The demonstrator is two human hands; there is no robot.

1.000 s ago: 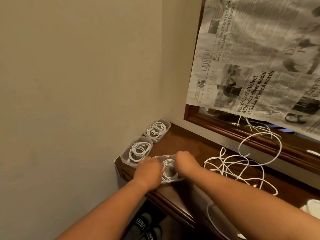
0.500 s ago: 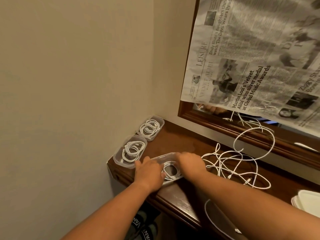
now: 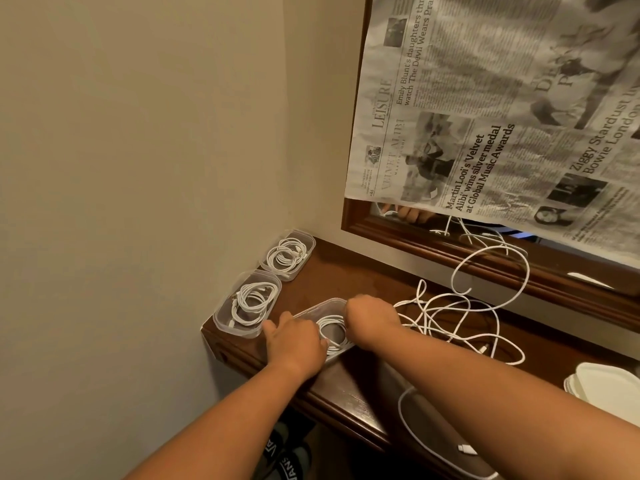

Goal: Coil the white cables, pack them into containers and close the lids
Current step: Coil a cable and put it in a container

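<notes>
The coiled white cable (image 3: 331, 332) lay inside the clear container (image 3: 313, 311) near the front edge of the wooden shelf (image 3: 349, 275), between your 2 hands. Your left hand (image 3: 294, 341) rested, fingers loosely spread, on the container's near left end; your right hand (image 3: 372, 318) was curled over its right end, and I could not tell whether it pinched the cable or only pressed it down. No lid was on this container, so the coil could have sprung up once you let go, and the container, so close to the edge, could have slid off under an uneven push. 2 filled containers (image 3: 247, 303) stood along the wall to the left. The tangled loose cables (image 3: 460, 320) lay just beside your right wrist and could have snagged it. The white lids (image 3: 606, 384) sat well apart on the right, a long reach.
</notes>
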